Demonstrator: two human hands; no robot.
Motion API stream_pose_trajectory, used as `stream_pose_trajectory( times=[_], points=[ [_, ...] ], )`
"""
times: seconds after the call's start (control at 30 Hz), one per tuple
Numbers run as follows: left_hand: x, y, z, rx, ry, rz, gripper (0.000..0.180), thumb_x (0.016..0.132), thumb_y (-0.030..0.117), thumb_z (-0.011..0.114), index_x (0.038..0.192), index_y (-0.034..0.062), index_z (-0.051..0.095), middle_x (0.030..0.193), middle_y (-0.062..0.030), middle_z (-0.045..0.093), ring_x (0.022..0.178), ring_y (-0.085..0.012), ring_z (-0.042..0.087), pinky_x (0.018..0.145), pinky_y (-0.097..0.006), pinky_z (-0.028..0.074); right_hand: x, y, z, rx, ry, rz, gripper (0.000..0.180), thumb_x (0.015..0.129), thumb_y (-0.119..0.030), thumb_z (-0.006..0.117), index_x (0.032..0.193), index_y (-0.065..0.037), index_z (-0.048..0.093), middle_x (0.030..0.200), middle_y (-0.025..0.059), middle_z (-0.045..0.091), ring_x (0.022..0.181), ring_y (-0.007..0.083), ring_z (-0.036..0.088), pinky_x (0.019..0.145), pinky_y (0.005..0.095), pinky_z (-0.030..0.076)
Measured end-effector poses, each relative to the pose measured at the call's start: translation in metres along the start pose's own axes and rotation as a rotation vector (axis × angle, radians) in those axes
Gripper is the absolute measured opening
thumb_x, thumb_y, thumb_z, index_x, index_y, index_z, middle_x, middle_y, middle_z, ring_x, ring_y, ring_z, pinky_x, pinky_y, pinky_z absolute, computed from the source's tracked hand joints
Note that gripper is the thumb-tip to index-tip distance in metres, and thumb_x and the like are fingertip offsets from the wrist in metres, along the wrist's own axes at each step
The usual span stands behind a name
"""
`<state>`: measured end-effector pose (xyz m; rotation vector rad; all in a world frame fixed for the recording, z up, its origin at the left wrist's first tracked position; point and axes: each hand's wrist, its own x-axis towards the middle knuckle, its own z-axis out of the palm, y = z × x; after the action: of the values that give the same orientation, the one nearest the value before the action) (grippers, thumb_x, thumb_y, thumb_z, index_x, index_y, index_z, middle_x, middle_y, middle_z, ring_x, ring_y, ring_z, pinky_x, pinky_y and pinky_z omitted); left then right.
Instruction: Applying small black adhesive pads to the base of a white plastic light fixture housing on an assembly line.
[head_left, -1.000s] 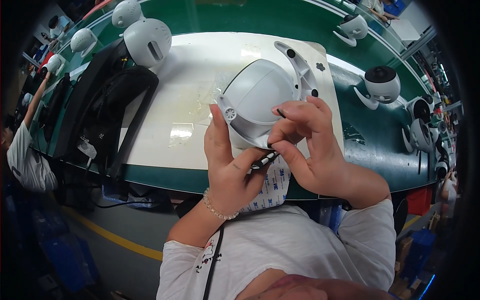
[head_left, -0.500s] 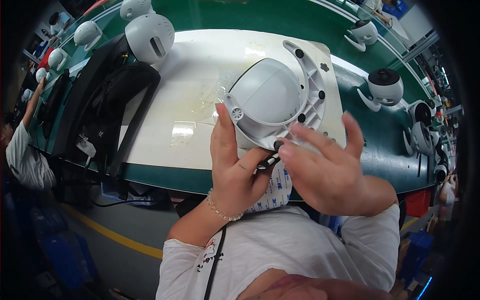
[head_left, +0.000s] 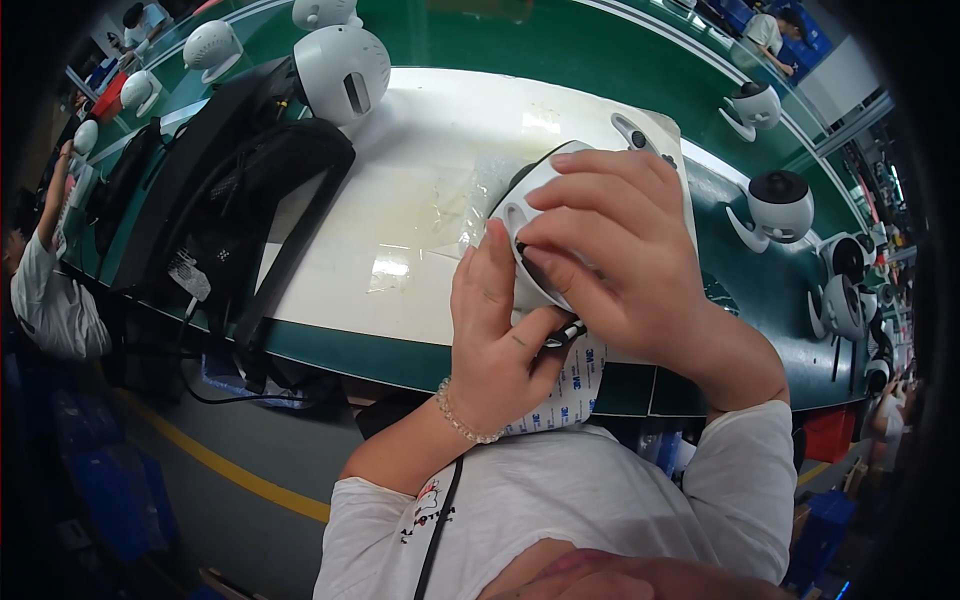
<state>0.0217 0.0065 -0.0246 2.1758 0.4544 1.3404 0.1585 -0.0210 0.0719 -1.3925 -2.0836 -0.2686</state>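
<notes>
A white dome-shaped camera housing [head_left: 520, 205] with a mounting bracket [head_left: 640, 135] sits at the near edge of a white work mat [head_left: 420, 150]. My left hand [head_left: 495, 335] grips its lower side from below, thumb up along the rim. My right hand [head_left: 615, 255] lies over the top of the dome, fingers spread across it and hiding most of it. A black cable end [head_left: 565, 332] pokes out between the two hands. Below them hangs a white backing sheet [head_left: 570, 390] with blue print.
A black stand [head_left: 240, 200] with a white round camera [head_left: 342, 70] on it fills the left of the mat. More white and black dome cameras [head_left: 780, 205] line the green belt [head_left: 740, 290] to the right and far left. Another person [head_left: 45, 290] works at far left.
My right hand has moved from beside the dome's lower edge up onto its top and covers it. The housing has dropped lower on the mat; my left hand keeps its grip.
</notes>
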Motion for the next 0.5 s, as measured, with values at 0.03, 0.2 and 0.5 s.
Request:
stream_pose_trajectory(
  times=[0.03, 0.2, 0.5],
  points=[
    [0.0, 0.0, 0.0, 0.004, 0.0, -0.005, 0.026, 0.053, 0.002, 0.062, 0.079, 0.0055, 0.06, 0.138, -0.0289, 0.017, 0.122, -0.044, 0.028, 0.094, -0.053, 0.025, -0.001, -0.002, 0.0, -0.001, -0.001, -0.002, 0.016, 0.067, -0.008, 0.064, 0.082, -0.007, 0.062, 0.092, 0.0044, 0.058, 0.1, 0.0244, 0.051, 0.091, 0.0383, 0.031],
    [0.001, 0.0, 0.001, 0.005, 0.015, -0.002, 0.024, 0.055, 0.003, 0.06, 0.078, 0.0061, 0.061, 0.137, -0.029, 0.018, 0.122, -0.0435, 0.029, 0.094, -0.055, 0.024, -0.008, -0.016, -0.007, -0.364, 0.02, -0.134, 0.024, 0.067, -0.014, 0.064, 0.091, -0.008, 0.064, 0.093, 0.0017, 0.058, 0.098, 0.0209, 0.052, 0.093, 0.0397, 0.028],
    [0.003, -0.001, 0.003, 0.048, -0.01, -0.006, 0.024, 0.054, 0.004, 0.062, 0.078, 0.0065, 0.063, 0.139, -0.0272, 0.017, 0.122, -0.0443, 0.028, 0.095, -0.053, 0.023, -0.03, 0.043, -0.023, 0.405, 0.19, 0.632, 0.053, 0.08, -0.038, 0.059, 0.116, -0.003, 0.045, 0.096, 0.0047, 0.053, 0.085, 0.0127, 0.048, 0.073, 0.0248, 0.038]
  ],
)
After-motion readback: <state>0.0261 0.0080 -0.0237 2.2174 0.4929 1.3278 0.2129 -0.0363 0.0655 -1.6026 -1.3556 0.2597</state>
